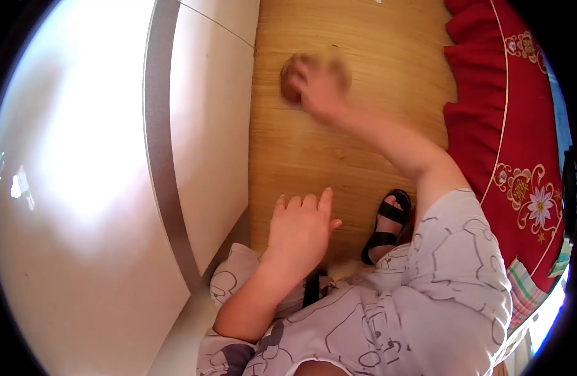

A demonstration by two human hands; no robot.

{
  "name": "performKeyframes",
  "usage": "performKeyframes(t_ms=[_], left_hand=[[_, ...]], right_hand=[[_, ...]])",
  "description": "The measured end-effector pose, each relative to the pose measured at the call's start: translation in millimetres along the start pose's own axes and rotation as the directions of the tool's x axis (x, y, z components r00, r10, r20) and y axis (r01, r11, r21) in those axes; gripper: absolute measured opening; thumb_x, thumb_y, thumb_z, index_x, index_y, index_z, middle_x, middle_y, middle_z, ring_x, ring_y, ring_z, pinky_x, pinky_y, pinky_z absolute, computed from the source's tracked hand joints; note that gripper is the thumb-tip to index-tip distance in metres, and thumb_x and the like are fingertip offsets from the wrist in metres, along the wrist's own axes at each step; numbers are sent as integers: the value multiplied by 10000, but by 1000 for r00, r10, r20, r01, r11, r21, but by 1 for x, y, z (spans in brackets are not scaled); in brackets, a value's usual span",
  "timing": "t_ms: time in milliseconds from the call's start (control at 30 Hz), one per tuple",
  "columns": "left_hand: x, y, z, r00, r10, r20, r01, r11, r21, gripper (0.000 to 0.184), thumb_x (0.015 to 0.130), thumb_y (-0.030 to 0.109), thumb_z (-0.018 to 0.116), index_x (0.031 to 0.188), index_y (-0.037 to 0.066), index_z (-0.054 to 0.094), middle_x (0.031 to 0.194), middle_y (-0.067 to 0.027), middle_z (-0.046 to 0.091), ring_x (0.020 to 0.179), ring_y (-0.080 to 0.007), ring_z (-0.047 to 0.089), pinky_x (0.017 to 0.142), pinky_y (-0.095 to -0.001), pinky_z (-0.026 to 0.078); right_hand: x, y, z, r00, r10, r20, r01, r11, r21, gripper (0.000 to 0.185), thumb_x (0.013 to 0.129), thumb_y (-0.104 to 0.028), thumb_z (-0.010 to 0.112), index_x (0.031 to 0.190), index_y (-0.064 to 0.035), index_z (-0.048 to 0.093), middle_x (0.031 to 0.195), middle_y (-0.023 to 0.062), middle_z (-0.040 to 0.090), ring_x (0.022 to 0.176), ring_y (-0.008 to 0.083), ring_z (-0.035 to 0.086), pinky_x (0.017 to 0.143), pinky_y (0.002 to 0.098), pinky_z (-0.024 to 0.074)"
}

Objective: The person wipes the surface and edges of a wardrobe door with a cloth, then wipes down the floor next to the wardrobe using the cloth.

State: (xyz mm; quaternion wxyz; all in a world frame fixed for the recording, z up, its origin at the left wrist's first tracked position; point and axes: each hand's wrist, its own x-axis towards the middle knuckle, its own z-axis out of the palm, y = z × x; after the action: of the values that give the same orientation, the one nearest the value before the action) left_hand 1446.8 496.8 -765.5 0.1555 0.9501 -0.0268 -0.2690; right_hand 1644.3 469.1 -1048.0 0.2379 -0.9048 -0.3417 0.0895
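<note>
My right hand [319, 88] reaches forward over the wooden floor [288, 150], blurred by motion. Its fingers are at a round reddish-brown object [288, 91], and a blurred yellowish-brown patch shows just right of them. Whether the fingers grip the object is too smeared to tell. Nearer my body, my left hand [301, 225] hangs above the floor with its back toward the camera. The fingers of that hand are apart and hold nothing that I can see.
A glossy white cabinet front [207, 125] with a grey strip rises along the left. On the right hangs a red embroidered cloth [476, 94] with a ruffled edge. My foot in a black sandal [388, 222] rests on the floor beside it.
</note>
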Motion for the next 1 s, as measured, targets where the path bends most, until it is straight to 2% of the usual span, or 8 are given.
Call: performKeyframes(t_ms=[67, 233, 367, 533, 567, 767, 900, 1000], left_hand=[[-1, 5, -2, 1000, 8, 13, -8, 1000, -14, 486, 853, 306, 612, 1259, 55, 521, 960, -119, 618, 923, -293, 592, 910, -458, 444], [1, 15, -5, 994, 113, 2, -113, 993, -41, 494, 846, 307, 622, 1254, 49, 522, 971, -117, 613, 918, -291, 587, 913, -452, 441], [4, 13, -4, 995, 104, -1, -104, 994, -34, 489, 850, 316, 615, 1248, 47, 524, 964, -125, 615, 914, -288, 589, 891, -434, 449], [11, -2, 20, 996, 16, 88, -19, 999, 33, 458, 899, 347, 556, 1247, 50, 527, 952, -133, 627, 907, -297, 601, 832, -410, 463], [13, -7, 23, 997, 19, 81, -21, 999, 30, 458, 899, 347, 556, 1247, 50, 527, 952, -133, 627, 907, -297, 601, 832, -410, 463], [20, -12, 38, 993, -7, 114, 0, 998, 58, 449, 909, 356, 542, 1239, 51, 531, 978, -137, 642, 919, -300, 613, 810, -424, 474], [28, -12, 46, 989, -26, 144, 19, 999, 51, 456, 909, 363, 541, 1248, 58, 526, 979, -137, 645, 918, -304, 614, 811, -421, 478], [27, -13, 65, 982, -7, 190, 1, 999, 34, 459, 906, 371, 546, 1259, 78, 522, 976, -133, 646, 913, -313, 617, 800, -423, 486]], right_hand=[[-71, -48, -56, 842, -396, 367, 472, 869, -146, 417, 852, -234, 554, 1267, -196, 539, 1419, 133, 361, 1145, 327, 443, 930, 438, 401], [-148, -14, -10, 535, -825, 184, 773, 565, 287, 373, 763, -208, 597, 1133, -173, 607, 1391, 76, 410, 1170, 283, 472, 895, 445, 407], [-59, 23, -51, 820, -439, 369, 491, 869, -57, 448, 821, -138, 545, 1258, -235, 546, 1421, 33, 387, 1186, 282, 476, 892, 437, 405], [-3, 70, -70, 984, -93, 149, 128, 960, -247, 487, 817, -84, 544, 1279, -238, 531, 1407, 51, 387, 1148, 328, 470, 903, 440, 428], [-18, 61, -86, 952, -307, 22, 306, 939, -154, 494, 701, -82, 636, 1178, -199, 585, 1346, 98, 453, 1080, 344, 484, 894, 447, 430], [-194, -3, -66, 788, -552, 273, 548, 831, 96, 441, 716, -247, 649, 1153, -203, 604, 1439, 85, 380, 1268, 318, 410, 1009, 523, 335], [-224, -11, -36, 798, -445, 406, 431, 893, 132, 489, 779, -312, 628, 1259, -239, 572, 1533, 57, 216, 1424, 284, 155, 1109, 570, 174], [-188, 5, -45, 756, -385, 529, 414, 908, 68, 509, 805, -284, 598, 1307, -253, 524, 1542, 46, 194, 1425, 268, 150, 1107, 563, 187]])
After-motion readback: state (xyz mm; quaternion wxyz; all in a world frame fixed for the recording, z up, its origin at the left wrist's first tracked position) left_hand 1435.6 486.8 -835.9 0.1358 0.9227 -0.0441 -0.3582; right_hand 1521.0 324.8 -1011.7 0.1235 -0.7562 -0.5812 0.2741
